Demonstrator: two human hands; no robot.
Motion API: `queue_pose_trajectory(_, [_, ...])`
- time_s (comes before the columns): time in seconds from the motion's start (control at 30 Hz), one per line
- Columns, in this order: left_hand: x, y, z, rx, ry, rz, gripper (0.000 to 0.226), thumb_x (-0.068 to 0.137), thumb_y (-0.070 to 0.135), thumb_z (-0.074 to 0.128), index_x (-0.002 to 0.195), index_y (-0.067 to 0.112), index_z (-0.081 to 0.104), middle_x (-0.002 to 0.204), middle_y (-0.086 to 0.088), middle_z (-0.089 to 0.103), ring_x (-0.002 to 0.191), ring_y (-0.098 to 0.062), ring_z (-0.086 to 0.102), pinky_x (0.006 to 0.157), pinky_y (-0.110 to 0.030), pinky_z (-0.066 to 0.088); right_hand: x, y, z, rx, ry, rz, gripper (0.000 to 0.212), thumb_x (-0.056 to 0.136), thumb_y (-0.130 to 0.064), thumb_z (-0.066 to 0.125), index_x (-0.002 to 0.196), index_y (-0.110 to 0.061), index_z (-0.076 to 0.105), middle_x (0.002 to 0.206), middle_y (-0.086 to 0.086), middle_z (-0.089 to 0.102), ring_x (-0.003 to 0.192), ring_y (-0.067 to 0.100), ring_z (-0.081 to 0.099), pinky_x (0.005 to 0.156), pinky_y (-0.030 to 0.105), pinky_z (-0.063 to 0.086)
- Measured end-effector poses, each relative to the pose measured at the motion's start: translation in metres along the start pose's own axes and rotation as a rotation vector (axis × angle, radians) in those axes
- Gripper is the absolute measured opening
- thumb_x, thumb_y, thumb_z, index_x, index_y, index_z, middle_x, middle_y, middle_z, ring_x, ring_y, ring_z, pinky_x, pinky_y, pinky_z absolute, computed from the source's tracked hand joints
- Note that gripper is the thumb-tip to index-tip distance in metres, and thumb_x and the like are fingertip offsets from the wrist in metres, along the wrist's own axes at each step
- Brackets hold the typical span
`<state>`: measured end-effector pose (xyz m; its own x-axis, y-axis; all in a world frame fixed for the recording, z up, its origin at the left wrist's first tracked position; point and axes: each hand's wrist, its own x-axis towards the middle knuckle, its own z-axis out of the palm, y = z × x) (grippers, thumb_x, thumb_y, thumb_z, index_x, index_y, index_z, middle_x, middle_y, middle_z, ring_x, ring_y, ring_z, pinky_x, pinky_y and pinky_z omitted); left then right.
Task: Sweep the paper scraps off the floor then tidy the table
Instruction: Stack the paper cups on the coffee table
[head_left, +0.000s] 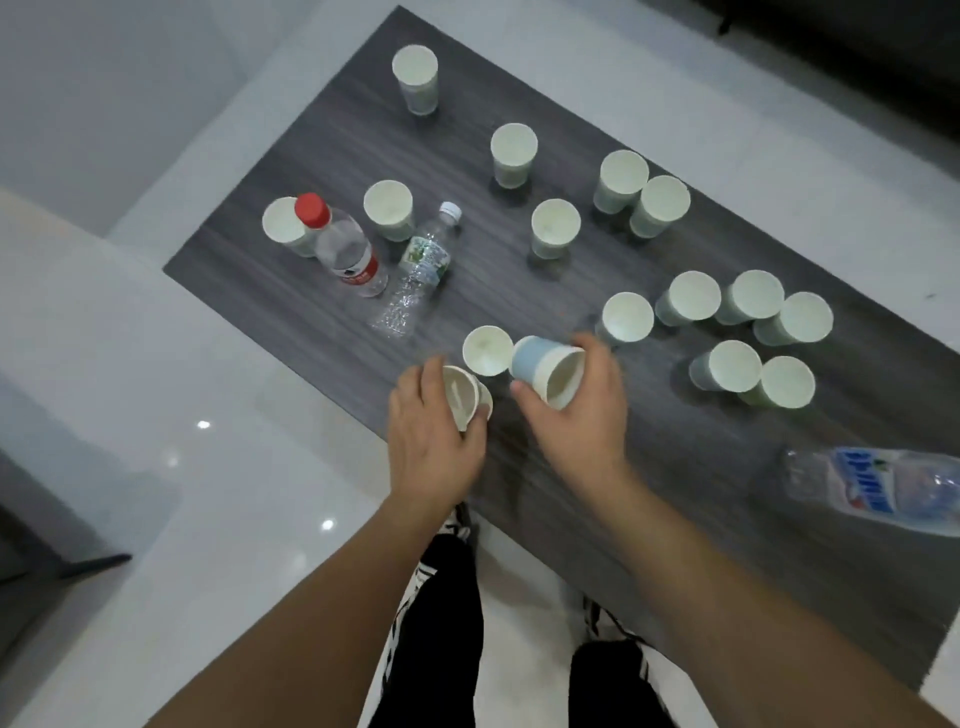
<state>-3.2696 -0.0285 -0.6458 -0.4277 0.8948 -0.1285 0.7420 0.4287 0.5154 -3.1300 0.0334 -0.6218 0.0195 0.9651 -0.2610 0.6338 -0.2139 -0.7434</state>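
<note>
A dark wood-grain table (545, 291) carries several white paper cups. Near the front edge my left hand (431, 441) grips a small stack of paper cups (462, 397), tilted with the mouth facing right. Just to its right, my right hand (587, 410) holds a pale blue paper cup (545, 369) tipped on its side, mouth toward me. Another cup (487, 351) stands upright between and just behind both hands. More upright cups cluster at the right (735, 366) and toward the back (514, 153).
A red-capped bottle (345, 249) stands at the table's left, with a crushed clear bottle (421, 273) lying beside it. A third bottle (883, 488) lies at the right edge. Glossy white floor (208, 467) surrounds the table. My legs are below.
</note>
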Motion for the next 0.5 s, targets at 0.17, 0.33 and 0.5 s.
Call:
queue_pose_trajectory(0.17, [0.010,-0.023,0.023,0.051,-0.109,0.088,0.070,0.078,0.042,0.071,0.136,0.018,0.041,0.125,-0.003,0.045,0.104,-0.024,0.046,0.085,-0.035,0.044,0.054,-0.023,0.055,-0.207,-0.118,-0.018,0.069,0.072,-0.040,0.079,0.129,-0.018,0.047,0.127,0.004,0.052,0.116,0.025,0.051,0.092,0.037,0.044])
queue_pose_trajectory(0.33, [0.024,-0.050,0.039,0.146,-0.320,0.048,0.080,0.073,0.045,0.073,0.140,0.024,0.034,0.136,-0.003,0.037,0.117,-0.026,0.041,0.092,-0.040,0.046,0.070,-0.009,0.103,-0.401,-0.245,0.042,0.066,0.074,-0.036,0.079,0.127,-0.019,0.044,0.127,0.009,0.047,0.116,0.032,0.051,0.087,0.037,0.043])
queue_pose_trajectory(0.5, [0.037,-0.061,0.043,0.192,-0.495,0.069,0.078,0.076,0.032,0.068,0.141,0.021,0.027,0.129,0.000,0.037,0.117,-0.024,0.043,0.085,-0.039,0.047,0.075,-0.004,0.118,-0.371,-0.263,0.145,0.073,0.070,-0.042,0.083,0.128,-0.022,0.042,0.126,0.006,0.044,0.111,0.030,0.054,0.085,0.037,0.045])
